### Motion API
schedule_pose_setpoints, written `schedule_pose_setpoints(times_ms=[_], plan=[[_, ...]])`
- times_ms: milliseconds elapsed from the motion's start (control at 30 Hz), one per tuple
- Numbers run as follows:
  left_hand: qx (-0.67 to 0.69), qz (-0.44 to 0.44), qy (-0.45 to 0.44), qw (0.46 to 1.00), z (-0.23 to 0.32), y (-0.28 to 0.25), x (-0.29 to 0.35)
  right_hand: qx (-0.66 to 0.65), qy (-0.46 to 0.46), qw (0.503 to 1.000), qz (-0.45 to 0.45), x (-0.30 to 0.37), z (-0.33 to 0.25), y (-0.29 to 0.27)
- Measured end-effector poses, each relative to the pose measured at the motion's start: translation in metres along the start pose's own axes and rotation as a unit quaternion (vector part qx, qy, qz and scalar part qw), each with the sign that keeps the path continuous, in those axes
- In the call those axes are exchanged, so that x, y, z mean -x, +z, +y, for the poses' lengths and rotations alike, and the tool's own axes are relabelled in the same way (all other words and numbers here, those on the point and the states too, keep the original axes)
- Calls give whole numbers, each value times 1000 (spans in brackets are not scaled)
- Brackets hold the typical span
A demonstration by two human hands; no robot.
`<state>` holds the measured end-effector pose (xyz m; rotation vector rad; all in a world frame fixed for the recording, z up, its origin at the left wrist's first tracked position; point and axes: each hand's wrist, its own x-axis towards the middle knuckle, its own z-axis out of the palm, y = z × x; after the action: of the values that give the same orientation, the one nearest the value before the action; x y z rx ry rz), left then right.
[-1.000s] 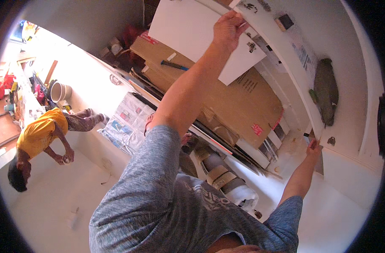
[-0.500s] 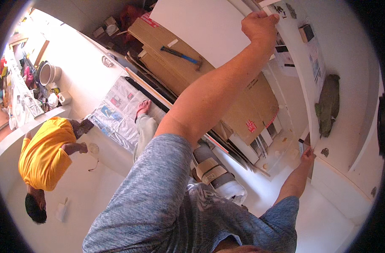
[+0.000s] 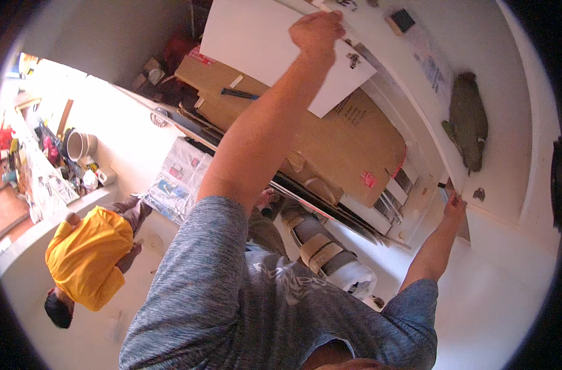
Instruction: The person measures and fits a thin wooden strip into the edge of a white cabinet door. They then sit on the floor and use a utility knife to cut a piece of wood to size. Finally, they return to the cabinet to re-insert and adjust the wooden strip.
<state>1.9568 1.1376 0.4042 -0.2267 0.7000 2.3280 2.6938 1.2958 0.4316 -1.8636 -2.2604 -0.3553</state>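
At the top, my left hand [image 3: 317, 34] is closed, its fingers curled close to the far end of a long white panel's edge [image 3: 410, 86]. Lower on the right, my right hand [image 3: 455, 206] pinches near the other end of that edge. What either hand holds is too small to make out. On the white surface beyond the edge lie an olive-green cloth [image 3: 469, 120] and a small dark block [image 3: 402, 22]. Below my left hand a white sheet [image 3: 250, 43] rests over a brown cardboard sheet [image 3: 349, 148].
A blue-handled tool [image 3: 239, 94] lies on the cardboard, partly behind my left forearm. Rolled material [image 3: 318, 243] stands below the stacked boards. At the left a person in a yellow shirt [image 3: 90, 256] bends near newspaper sheets [image 3: 177, 172]; a bucket [image 3: 81, 145] stands amid clutter.
The whole view has shifted. My left hand appears farther left along the top, and my right hand slightly higher; both stay by the panel edge. More of the white sheet's corner shows.
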Motion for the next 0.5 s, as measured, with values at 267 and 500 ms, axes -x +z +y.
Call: schedule_pose_setpoints(times_ms=[267, 500], plan=[[-77, -28, -14, 997, 28, 4, 16, 39, 31, 997, 65, 50, -75, -33], [-152, -21, -58, 986, 44, 12, 16, -758, 343, 511, 217, 110, -110, -10]])
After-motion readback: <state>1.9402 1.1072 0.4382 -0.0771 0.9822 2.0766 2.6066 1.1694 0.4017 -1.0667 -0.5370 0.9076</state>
